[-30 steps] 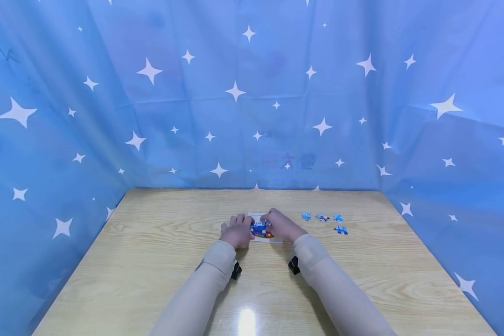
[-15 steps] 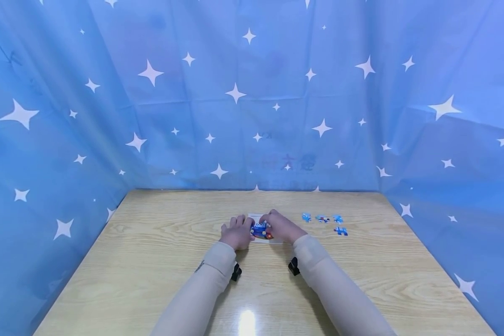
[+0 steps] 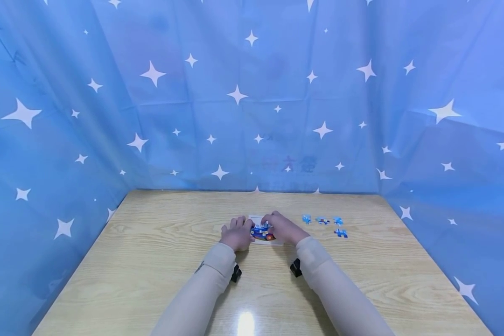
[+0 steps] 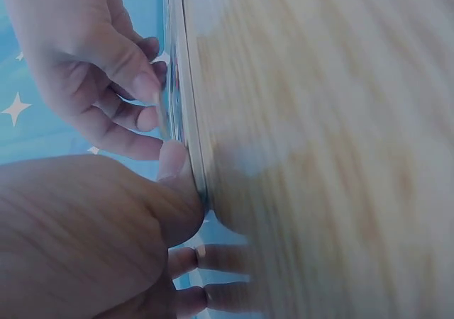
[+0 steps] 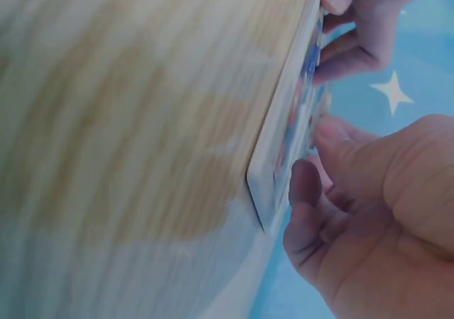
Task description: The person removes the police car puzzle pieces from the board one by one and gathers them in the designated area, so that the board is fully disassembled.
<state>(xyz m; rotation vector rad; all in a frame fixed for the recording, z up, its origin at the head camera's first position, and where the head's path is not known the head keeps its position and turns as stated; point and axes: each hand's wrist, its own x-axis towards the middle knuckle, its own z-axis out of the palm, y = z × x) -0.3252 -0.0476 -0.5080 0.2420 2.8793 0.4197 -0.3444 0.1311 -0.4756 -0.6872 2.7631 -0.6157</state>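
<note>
A flat jigsaw board with a white border and a blue and red vehicle picture lies between the two hands. My left hand holds its left side; in the left wrist view the thumb rests against the near edge. Over the right part of the board, my right hand pinches a thin jigsaw piece between thumb and finger, seen nearly edge-on in both wrist views. The right fingers cover part of the picture in the head view. The piece's printed face cannot be made out.
Several loose blue jigsaw pieces lie right of the board, among them one piece closer to me and another nearest the right hand. The wooden table ends at a blue star-patterned curtain behind and on both sides.
The right fingers have shifted slightly over the board, and the visible picture beside them looks a little different. The left hand stays in place. The head view has tilted up slightly.
</note>
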